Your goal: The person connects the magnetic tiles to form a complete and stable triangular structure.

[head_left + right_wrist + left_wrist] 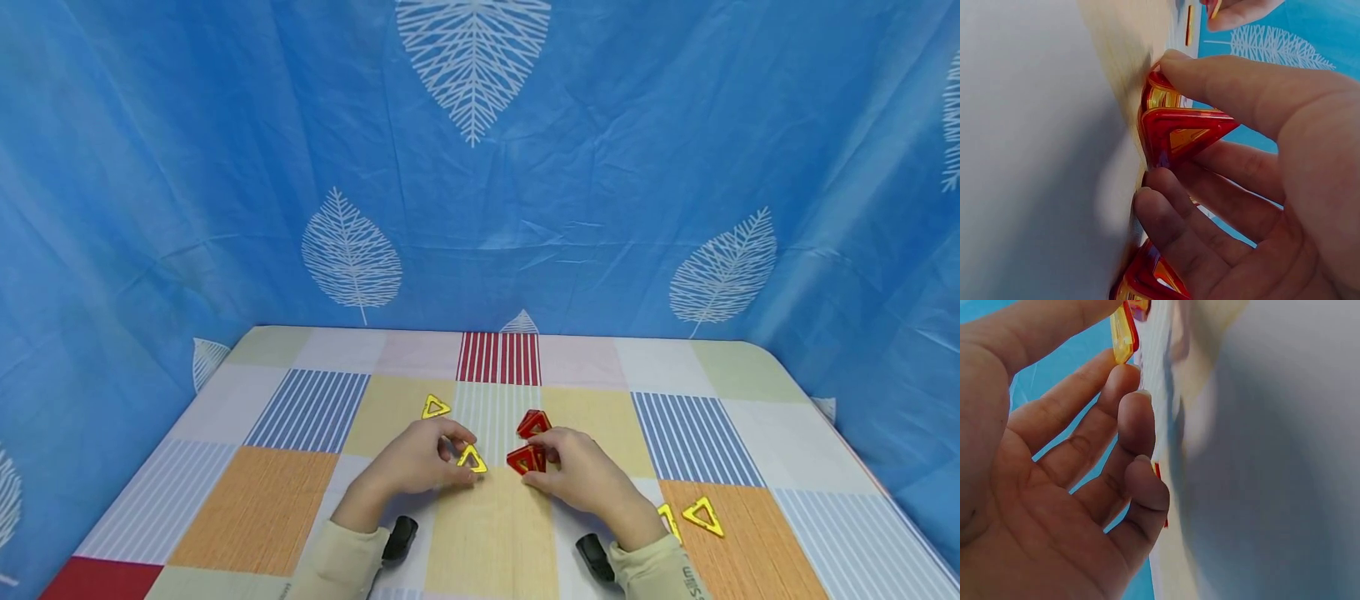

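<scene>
My left hand (418, 457) pinches a yellow triangular tile (472, 459) between thumb and forefinger, just above the cloth. In the left wrist view the tile (1123, 336) shows edge-on at the fingertips, the other fingers loosely bent. To the right, my right hand (588, 473) holds a red triangular piece (526, 460) by its thumb and fingers. The right wrist view shows that piece (1166, 128) as several triangular faces standing together, red-framed with yellow inside. Behind it lies a second red triangular piece (533, 423), close to the right fingers. A gap separates the yellow tile from the red piece.
A loose yellow triangle (435, 407) lies beyond the left hand. Two more, a yellow triangle (703, 517) and a partly hidden yellow triangle (669, 522), lie by the right forearm. Patchwork cloth (491, 533) covers the table; a blue leaf-patterned curtain (480, 217) hangs behind.
</scene>
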`<state>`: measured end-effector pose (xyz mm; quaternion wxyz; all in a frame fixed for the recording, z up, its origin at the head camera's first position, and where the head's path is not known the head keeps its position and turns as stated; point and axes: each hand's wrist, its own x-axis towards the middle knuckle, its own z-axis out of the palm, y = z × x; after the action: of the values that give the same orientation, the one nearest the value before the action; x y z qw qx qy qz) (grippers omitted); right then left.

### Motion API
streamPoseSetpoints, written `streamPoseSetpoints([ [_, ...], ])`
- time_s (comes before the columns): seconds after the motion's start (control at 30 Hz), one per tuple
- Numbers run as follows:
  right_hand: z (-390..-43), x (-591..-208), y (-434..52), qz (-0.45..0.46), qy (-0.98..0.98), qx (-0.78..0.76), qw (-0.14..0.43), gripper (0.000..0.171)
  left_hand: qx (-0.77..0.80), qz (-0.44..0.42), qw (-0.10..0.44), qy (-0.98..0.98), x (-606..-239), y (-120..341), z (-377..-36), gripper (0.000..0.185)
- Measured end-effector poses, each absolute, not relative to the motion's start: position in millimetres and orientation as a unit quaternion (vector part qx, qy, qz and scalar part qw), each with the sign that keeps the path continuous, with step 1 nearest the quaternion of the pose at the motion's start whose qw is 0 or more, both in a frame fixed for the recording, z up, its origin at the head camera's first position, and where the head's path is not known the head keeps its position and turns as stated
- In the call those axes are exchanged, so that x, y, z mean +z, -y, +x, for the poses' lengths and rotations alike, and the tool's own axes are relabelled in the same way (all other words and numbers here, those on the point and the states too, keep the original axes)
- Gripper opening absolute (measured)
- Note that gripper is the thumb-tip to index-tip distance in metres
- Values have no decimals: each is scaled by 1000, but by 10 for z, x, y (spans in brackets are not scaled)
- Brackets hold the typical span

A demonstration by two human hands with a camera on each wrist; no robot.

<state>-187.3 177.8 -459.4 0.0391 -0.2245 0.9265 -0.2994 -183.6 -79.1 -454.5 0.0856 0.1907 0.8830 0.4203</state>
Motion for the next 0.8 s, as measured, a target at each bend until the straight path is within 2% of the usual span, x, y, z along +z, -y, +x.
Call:
streamPoseSetpoints([
  [0.3, -1858, -4585, -1749, -213, -933, -289, 32, 41, 402, 211, 108, -884, -4569, 649, -1787, 35],
  [0.8, -1847, -4619, -1722, -191, -943, -272, -13, 44, 352, 215, 104, -905, -4575, 536, -1752, 36],
])
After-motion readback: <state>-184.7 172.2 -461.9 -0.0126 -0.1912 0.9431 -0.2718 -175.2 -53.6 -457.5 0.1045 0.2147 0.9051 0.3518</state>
